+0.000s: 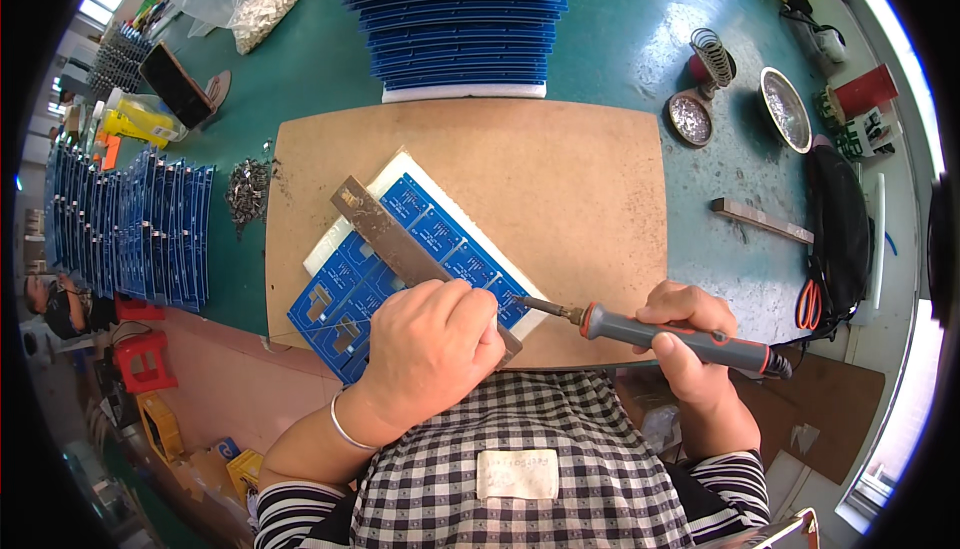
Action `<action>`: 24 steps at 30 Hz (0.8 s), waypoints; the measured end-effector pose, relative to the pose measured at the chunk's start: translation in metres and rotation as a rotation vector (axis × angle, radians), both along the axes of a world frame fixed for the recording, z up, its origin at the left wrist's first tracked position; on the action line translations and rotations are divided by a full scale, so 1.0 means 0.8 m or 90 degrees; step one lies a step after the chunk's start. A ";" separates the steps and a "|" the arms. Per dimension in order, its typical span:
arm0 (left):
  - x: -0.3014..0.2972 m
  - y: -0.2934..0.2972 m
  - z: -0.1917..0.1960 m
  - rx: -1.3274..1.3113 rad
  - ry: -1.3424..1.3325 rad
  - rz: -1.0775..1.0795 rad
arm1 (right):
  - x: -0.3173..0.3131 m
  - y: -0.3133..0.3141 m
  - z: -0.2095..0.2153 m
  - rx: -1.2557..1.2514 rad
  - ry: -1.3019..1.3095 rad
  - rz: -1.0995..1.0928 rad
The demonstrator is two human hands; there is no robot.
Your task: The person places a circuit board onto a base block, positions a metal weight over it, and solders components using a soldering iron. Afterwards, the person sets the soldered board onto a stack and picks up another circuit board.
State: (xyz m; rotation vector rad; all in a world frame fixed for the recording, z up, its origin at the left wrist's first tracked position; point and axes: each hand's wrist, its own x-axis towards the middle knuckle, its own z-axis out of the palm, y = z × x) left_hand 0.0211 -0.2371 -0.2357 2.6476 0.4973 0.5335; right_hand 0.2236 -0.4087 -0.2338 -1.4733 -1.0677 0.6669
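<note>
Head view, left to right: rows of blue boards (130, 234) standing at far left; pile of small metal parts (247, 192) beside brown work board (560, 169); blue circuit panel (400, 269) on white pad, metal bar (390, 239) laid across; left hand (430, 349) pressing down on bar, fingers curled; right hand (685, 339) clenched around soldering iron (680, 337), tip at panel's right edge; solder dishes (735, 109) upper right.
</note>
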 end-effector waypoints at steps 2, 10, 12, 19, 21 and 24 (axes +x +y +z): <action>0.001 0.001 0.000 0.008 -0.009 0.005 | 0.000 0.001 0.000 -0.005 0.008 -0.001; 0.004 0.004 0.000 0.001 -0.011 0.016 | 0.000 0.007 0.001 -0.008 0.024 -0.001; 0.005 0.005 0.000 -0.009 0.012 0.016 | 0.000 0.009 0.002 -0.011 0.025 0.006; 0.007 0.008 -0.001 -0.014 0.013 0.021 | 0.000 0.014 0.004 -0.016 0.010 0.004; 0.006 0.008 -0.001 -0.032 0.019 0.018 | 0.003 0.013 0.006 -0.017 -0.011 0.016; 0.000 0.007 0.002 -0.053 0.004 0.015 | 0.007 0.008 0.008 -0.008 -0.043 0.026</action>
